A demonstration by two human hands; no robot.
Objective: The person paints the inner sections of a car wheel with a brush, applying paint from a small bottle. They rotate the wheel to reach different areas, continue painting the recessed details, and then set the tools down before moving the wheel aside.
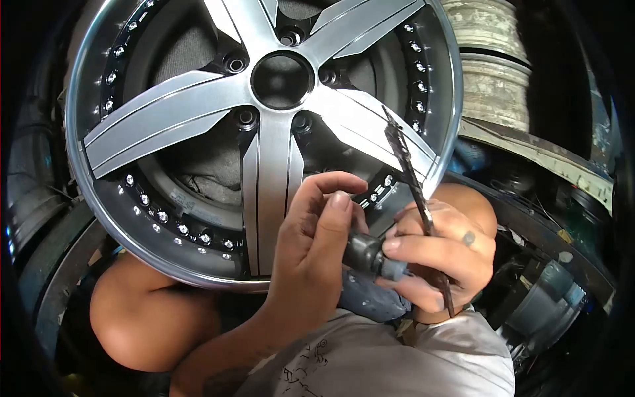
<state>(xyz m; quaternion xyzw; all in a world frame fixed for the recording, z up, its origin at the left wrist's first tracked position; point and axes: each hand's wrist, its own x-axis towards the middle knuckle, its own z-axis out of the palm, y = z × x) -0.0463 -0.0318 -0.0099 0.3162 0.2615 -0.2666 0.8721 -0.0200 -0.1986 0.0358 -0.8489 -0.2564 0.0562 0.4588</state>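
My left hand (pixel 311 231) is closed around the body of a small black bottle (pixel 364 253), its thumb and index finger raised over the bottle. On the right, my right hand (pixel 450 248) has its fingers at the bottle's grey-blue cap end (pixel 393 268). That same hand clasps a thin, dark, paint-crusted brush (pixel 415 185) between its fingers, the narrow tip pointing up over a spoke. Just beyond both hands, a large car wheel rim (pixel 165 126) leans by my knees, with brushed silver spokes, black recesses and shiny bolts around its edge.
Other worn, pale wheel rims (pixel 493 86) are stacked at the upper right beside a paint-splashed ledge (pixel 539 155). A clear container (pixel 546 304) lies at the lower right. Dark blue cloth (pixel 374 298) sits in my lap, below the bottle.
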